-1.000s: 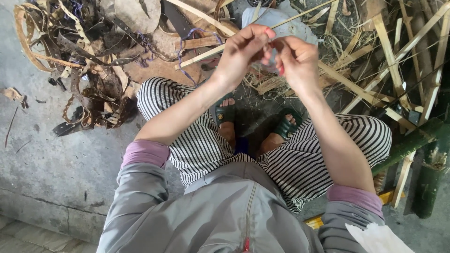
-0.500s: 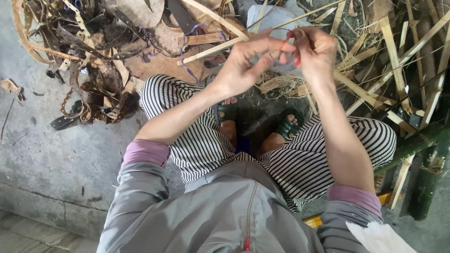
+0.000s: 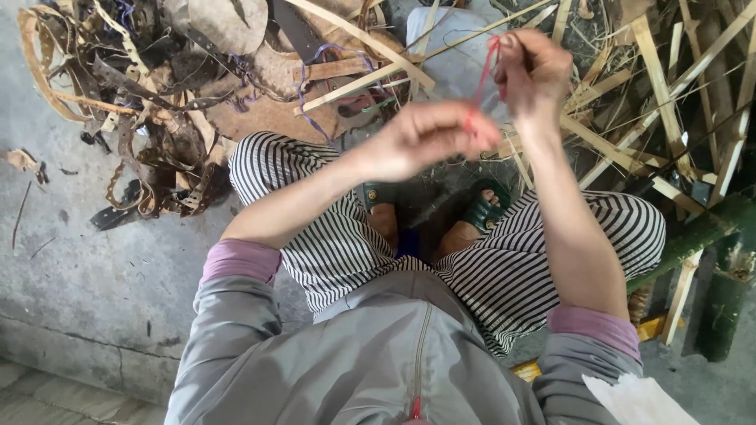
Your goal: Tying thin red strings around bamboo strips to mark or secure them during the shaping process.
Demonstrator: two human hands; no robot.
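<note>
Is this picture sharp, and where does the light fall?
Head view: soft, even daylight with no hard shadows or glare. The left hand and right hand look slightly smeared, as does the red string between them; the striped trousers and bamboo strips look crisper.

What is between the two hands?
A thin red string runs from the left hand up to the right hand, pinched in both. The head view shows it.

Thin red string (image 3: 487, 75), pulled taut, slanting between two raised hands, above bamboo strips
</note>
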